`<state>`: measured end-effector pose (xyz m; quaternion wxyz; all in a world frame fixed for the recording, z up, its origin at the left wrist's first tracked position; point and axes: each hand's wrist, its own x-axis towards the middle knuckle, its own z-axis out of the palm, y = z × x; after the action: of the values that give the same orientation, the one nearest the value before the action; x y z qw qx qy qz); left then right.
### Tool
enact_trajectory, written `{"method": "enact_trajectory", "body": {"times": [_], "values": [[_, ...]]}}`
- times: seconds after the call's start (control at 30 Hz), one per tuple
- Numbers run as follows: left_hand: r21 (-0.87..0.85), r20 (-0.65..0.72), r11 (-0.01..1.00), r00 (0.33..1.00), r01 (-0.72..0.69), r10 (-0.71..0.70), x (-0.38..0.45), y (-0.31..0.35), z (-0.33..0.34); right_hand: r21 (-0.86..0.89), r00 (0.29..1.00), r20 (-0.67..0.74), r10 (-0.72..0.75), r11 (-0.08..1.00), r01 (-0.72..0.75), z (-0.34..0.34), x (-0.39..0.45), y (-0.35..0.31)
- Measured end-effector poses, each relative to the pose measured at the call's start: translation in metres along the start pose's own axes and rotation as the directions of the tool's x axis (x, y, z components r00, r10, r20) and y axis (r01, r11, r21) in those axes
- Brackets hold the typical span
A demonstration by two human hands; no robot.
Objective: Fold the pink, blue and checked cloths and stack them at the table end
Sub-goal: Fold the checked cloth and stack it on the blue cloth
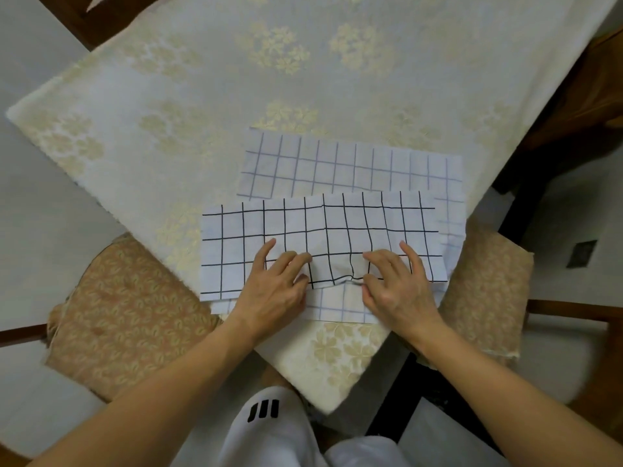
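My two arms are bare from the wrists back to the bottom edge of the view, with no sleeves showing. My left hand (276, 284) and right hand (394, 281) wear no rings, watch or gloves. Below and between my forearms are my white trousers (269, 433), and on the left knee sits a small black mark (263, 410) of three short upright bars.

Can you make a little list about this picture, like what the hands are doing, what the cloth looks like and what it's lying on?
cloth: checked cloth, white with dark grid lines, partly folded over itself
left hand: fingers on the near fold, pressing
right hand: fingers on the near fold, bunching it slightly
surface: table corner under a cream flowered tablecloth
beside the table: padded chair on the left
pink and blue cloths: not in view
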<state>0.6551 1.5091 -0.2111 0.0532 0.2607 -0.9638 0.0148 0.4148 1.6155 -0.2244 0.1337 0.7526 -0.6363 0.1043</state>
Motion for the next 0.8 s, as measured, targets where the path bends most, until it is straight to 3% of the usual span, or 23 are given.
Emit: {"method": "enact_trajectory", "body": {"times": [0.23,0.4,0.8], "values": [[0.024,-0.022,1.0,1.0,0.002,-0.001,0.004,0.0,-0.006,-0.009,0.999,-0.035,0.008,1.0,-0.008,-0.002,-0.002,0.001],[0.04,-0.013,0.999,1.0,0.016,-0.016,0.0,-0.002,-0.006,-0.006,1.0,0.018,0.014,1.0,-0.014,0.0,-0.002,0.001],[0.048,-0.03,0.998,0.999,0.029,-0.027,-0.005,-0.005,-0.002,-0.051,0.998,-0.053,-0.022,0.999,0.019,0.005,-0.004,0.003]]}}
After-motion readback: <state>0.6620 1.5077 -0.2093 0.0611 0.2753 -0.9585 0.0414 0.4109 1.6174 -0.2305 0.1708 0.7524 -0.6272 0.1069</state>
